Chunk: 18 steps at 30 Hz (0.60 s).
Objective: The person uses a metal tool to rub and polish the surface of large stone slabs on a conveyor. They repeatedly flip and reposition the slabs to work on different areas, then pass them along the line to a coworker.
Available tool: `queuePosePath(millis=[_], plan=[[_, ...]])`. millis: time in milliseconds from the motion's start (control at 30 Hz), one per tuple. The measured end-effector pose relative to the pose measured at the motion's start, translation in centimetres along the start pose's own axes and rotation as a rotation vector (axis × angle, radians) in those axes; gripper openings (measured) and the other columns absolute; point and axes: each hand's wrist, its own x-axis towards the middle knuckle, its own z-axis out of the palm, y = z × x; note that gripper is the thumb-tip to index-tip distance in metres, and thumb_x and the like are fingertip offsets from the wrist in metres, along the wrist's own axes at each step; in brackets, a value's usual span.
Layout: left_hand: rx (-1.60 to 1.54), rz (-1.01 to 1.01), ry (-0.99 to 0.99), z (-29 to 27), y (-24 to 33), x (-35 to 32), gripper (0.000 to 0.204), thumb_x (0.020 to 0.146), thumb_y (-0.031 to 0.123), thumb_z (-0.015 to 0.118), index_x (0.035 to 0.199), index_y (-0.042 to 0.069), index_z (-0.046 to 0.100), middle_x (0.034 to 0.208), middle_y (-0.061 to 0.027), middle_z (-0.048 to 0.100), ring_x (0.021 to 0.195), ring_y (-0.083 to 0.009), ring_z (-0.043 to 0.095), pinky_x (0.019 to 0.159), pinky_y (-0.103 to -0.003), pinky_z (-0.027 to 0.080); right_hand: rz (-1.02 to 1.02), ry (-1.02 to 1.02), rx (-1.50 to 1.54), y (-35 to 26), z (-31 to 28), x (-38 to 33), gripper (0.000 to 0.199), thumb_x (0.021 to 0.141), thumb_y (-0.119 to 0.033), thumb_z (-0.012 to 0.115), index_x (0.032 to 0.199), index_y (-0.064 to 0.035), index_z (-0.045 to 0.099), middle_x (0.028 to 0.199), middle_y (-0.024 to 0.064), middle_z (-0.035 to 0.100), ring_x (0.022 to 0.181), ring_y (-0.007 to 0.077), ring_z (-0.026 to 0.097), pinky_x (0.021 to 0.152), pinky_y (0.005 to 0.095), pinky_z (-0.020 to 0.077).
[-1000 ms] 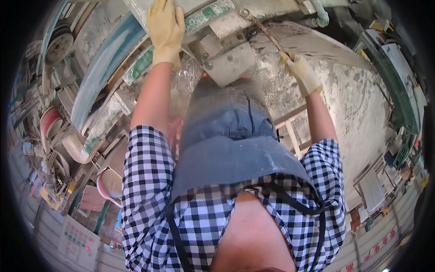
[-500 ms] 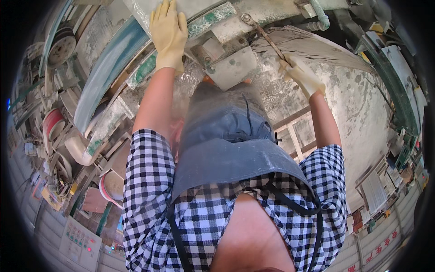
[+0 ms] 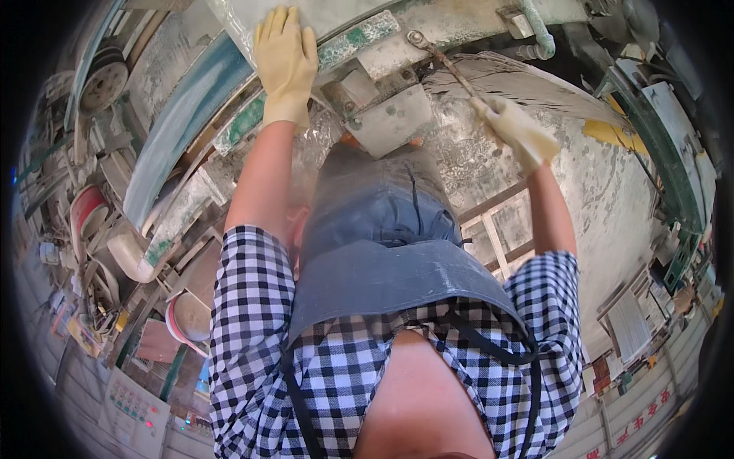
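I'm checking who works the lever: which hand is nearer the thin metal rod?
Right. The right hand grips the metal rod; the left hand lies flat on the pale slab, apart from it.

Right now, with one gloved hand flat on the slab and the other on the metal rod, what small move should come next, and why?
Probably a short pull on the metal rod. The right hand is closed around its near end, its far end sits at the machine's frame, and the left hand lies flat on the pale slab, seemingly steadying it.
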Motion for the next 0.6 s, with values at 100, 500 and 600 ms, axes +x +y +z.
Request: queuePosePath(millis=[100, 500, 600], plan=[[-0.016, -0.012, -0.040, -0.2, 0.2, -0.1, 0.039, 0.094, 0.021, 0.057, 0.121, -0.006, 0.064, 0.128, -0.0221, 0.063, 0.120, -0.0404, 0.057, 0.106, -0.049, 0.040, 0.142, -0.039, -0.014, -0.3, -0.2, -0.3, 0.050, 0.099, -0.051, 0.058, 0.087, -0.0048, 0.069, 0.064, 0.0046, 0.060, 0.056, 0.0127, 0.055, 0.055, 0.0312, 0.0446], [-0.032, -0.093, -0.070, 0.3, -0.1, -1.1, 0.042, 0.095, 0.019, 0.055, 0.128, -0.008, 0.059, 0.133, -0.0274, 0.059, 0.128, -0.0430, 0.052, 0.113, -0.050, 0.036, -0.132, 0.067, 0.409, -2.2, 2.3, 0.1, 0.041, 0.105, -0.044, 0.053, 0.103, -0.0054, 0.065, 0.061, 0.0016, 0.061, 0.044, 0.0075, 0.051, 0.042, 0.0211, 0.0403], [-0.008, -0.035, -0.030, 0.5, -0.3, -0.4, 0.040, 0.095, 0.022, 0.056, 0.123, -0.005, 0.064, 0.130, -0.0223, 0.063, 0.125, -0.0404, 0.055, 0.109, -0.050, 0.038, -0.152, 0.061, 0.642, -4.3, 3.8, -1.9, 0.041, 0.107, -0.042, 0.050, 0.099, -0.0054, 0.066, 0.062, 0.0019, 0.062, 0.044, 0.0082, 0.052, 0.042, 0.0215, 0.0412]])
